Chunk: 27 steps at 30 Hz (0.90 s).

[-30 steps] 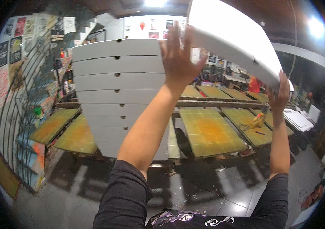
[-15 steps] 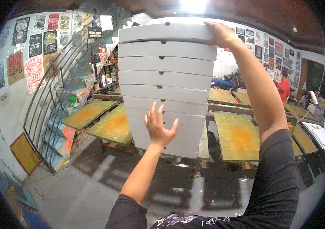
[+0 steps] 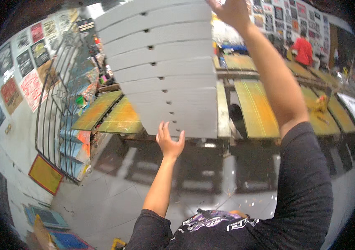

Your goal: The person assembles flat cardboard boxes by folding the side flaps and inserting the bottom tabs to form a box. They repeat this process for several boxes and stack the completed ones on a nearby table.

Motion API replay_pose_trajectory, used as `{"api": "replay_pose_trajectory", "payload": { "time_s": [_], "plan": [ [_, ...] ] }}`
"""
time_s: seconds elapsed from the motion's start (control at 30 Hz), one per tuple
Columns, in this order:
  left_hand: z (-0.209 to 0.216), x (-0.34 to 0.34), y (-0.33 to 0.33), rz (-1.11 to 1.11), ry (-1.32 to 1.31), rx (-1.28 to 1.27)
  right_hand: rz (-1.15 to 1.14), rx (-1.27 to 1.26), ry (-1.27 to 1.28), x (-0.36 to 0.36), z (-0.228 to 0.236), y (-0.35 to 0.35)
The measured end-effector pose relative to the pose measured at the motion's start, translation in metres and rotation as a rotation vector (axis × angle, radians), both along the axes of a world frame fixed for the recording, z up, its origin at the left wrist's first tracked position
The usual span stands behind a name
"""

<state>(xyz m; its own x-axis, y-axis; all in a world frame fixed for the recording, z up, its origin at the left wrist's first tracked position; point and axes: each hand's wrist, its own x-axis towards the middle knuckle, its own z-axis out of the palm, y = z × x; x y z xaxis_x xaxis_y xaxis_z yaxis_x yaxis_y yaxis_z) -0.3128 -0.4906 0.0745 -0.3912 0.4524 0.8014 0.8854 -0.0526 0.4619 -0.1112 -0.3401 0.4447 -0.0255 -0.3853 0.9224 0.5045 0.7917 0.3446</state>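
A tall stack of flat grey-white cardboard boxes (image 3: pixel 190 68), each with a small dark notch in its front edge, stands before me. The picture's upper edge cuts off its top. Low on the front face, near the bottom boxes, my left hand (image 3: pixel 170 143) is raised with its fingers spread and nothing in it. Whether its fingertips touch the cardboard I cannot tell. High at the stack's right side is my right hand (image 3: pixel 233 14), its visible fingers stretched out toward the upper boxes. The fingertips are cut off by the frame, so contact there is hidden.
Yellow-green boards (image 3: pixel 257 110) lie on a low rack behind and beside the stack. A metal-railed staircase (image 3: pixel 56 108) rises at the left, near a framed yellow screen (image 3: pixel 45 174) against the wall. A person in red (image 3: pixel 303 51) is far right. Scraps dot the tiled floor.
The view has tilted down, so the stack sits higher and its top box has left the picture. My right hand has come off the top box's corner; my left hand remains raised at the front.
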Motion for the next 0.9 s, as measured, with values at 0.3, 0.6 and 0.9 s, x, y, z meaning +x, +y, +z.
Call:
{"api": "replay_pose_trajectory", "payload": {
  "time_s": [0.3, 0.6, 0.9],
  "plan": [
    [-0.293, 0.055, -0.019, -0.326, -0.409, -1.068, -0.226, -1.744, 0.022, 0.265, -0.566, -0.1],
    [-0.519, 0.182, 0.023, -0.712, 0.214, -1.922, -0.985, -2.59, 0.724, 0.471, -0.738, -0.545],
    [-0.414, 0.515, 0.043, -1.129, 0.013, -1.655, -1.05, -2.341, 1.377, 0.515, -0.788, -0.636]
  ]
}}
